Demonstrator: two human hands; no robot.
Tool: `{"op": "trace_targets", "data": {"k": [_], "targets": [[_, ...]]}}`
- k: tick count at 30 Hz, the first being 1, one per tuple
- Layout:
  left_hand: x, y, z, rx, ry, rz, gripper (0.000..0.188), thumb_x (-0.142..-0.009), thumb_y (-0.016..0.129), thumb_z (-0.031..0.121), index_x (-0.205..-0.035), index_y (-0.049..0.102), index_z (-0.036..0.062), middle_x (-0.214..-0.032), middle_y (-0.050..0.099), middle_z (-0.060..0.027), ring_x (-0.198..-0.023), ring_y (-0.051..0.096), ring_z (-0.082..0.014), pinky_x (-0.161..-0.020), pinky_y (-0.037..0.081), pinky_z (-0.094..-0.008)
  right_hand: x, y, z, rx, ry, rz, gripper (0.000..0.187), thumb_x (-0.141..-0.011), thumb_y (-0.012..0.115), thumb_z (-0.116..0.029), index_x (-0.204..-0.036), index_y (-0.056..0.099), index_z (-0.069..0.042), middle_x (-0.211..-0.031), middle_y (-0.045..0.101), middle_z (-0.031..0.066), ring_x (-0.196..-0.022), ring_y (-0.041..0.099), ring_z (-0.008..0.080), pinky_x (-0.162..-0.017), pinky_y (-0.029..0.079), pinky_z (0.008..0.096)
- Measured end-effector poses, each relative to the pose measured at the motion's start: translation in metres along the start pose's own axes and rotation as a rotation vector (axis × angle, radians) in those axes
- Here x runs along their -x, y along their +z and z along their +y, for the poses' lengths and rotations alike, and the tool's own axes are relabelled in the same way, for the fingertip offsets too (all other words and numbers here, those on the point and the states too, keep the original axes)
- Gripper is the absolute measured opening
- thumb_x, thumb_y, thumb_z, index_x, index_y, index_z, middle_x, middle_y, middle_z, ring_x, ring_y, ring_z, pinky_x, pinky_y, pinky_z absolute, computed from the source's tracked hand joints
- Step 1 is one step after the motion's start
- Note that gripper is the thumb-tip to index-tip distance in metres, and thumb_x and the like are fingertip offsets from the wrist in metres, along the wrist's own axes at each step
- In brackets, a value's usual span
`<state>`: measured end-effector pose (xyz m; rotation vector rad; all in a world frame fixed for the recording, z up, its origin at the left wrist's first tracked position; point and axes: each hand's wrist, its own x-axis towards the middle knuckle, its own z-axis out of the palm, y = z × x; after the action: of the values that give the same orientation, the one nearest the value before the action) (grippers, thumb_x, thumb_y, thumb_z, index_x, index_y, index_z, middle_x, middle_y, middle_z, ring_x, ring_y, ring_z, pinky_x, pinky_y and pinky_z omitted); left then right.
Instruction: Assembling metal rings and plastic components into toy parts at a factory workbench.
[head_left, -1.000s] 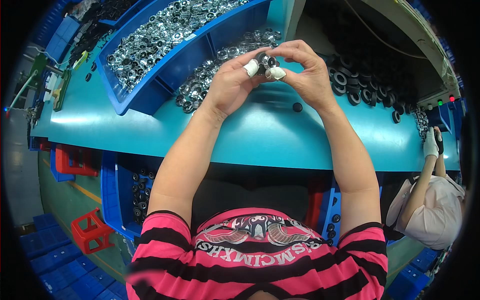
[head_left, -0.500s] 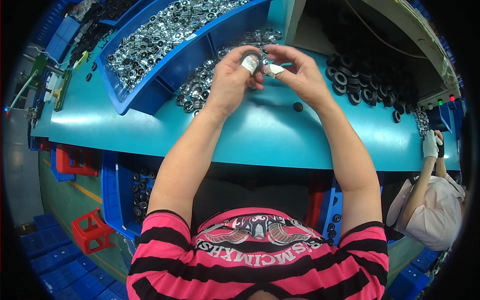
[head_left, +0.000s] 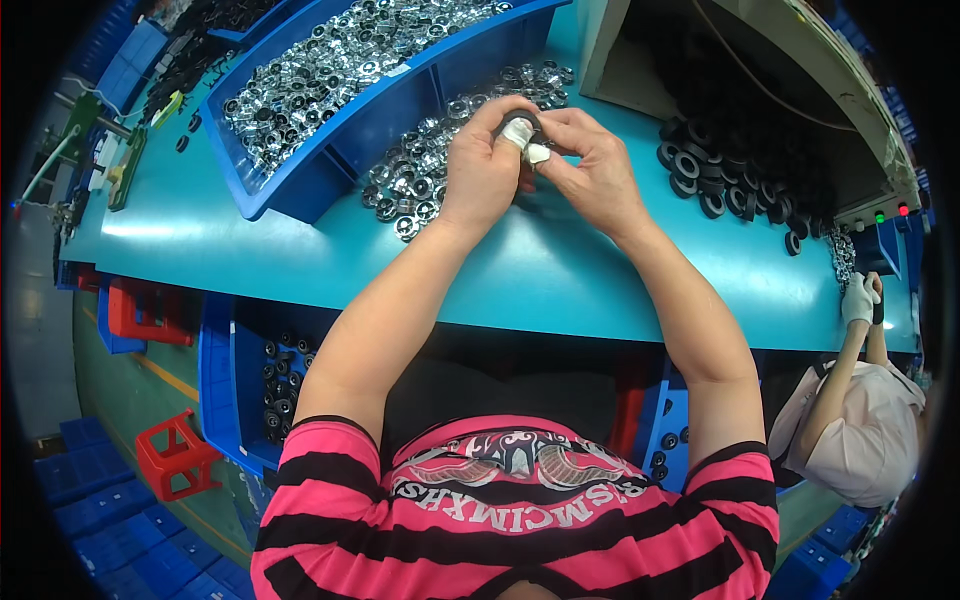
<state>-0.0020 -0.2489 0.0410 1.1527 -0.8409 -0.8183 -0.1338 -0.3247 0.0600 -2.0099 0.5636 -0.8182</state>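
Observation:
Above the turquoise workbench, both hands meet around a small black rubber tyre [head_left: 517,114]. My left hand [head_left: 482,172] grips it from the left, its white-taped thumb pressed over the tyre's face. From the right, my right hand [head_left: 597,178] pinches the tyre's edge with the index finger and a taped thumb. The fingers cover most of the tyre, so whatever sits inside it is hidden. Just left of my hands lies a loose pile of shiny chrome wheel hubs [head_left: 407,175] with dark centres.
A long blue bin [head_left: 335,150] full of chrome hubs stands at the back left. More black tyres [head_left: 712,178] spill from a pale housing [head_left: 845,90] on the right. Finished-looking wheels lie in a blue crate [head_left: 222,385] below. A co-worker [head_left: 850,420] sits far right.
Both hands have shifted slightly right with the tyre. My right fingers, raised before, have closed onto it. A small black round piece on the bench is no longer visible near my right wrist.

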Motion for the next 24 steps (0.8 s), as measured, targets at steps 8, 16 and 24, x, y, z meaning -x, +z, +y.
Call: {"op": "trace_targets", "data": {"k": [8,16,24], "targets": [[-0.004,-0.008,0.002,-0.039,-0.016,-0.112,0.021,-0.102,0.059,0.018,-0.119,0.064,0.0063,-0.084,0.064,-0.0005,-0.06,0.056,-0.0062,-0.049,0.049,-0.0215,0.0,-0.006,0.006,0.062,-0.042,-0.032,0.033,-0.087,0.068,-0.018,-0.118,0.073,-0.011,-0.112,0.068,0.0114,-0.098,0.066,0.0249,-0.082,0.056,0.0345],[-0.006,-0.01,0.014,0.093,-0.135,-0.245,0.038,-0.098,0.062,0.01,-0.135,0.055,0.0041,-0.097,0.064,-0.0033,-0.07,0.058,-0.009,-0.055,0.052,-0.025,-0.006,-0.018,0.01,-0.25,0.268,-0.116,0.038,-0.086,0.065,-0.016,-0.122,0.071,-0.005,-0.111,0.071,0.0077,-0.098,0.066,0.0165,-0.086,0.054,0.0296],[-0.008,-0.011,0.003,-0.091,-0.071,-0.303,0.051,-0.096,0.058,0.005,-0.145,0.047,0.005,-0.105,0.063,-0.0045,-0.079,0.06,-0.0104,-0.061,0.055,-0.026,-0.009,-0.023,0.01,-0.291,0.364,-0.063,0.037,-0.086,0.067,-0.022,-0.117,0.072,-0.003,-0.104,0.073,0.007,-0.097,0.067,0.0148,-0.083,0.054,0.0291]]}}
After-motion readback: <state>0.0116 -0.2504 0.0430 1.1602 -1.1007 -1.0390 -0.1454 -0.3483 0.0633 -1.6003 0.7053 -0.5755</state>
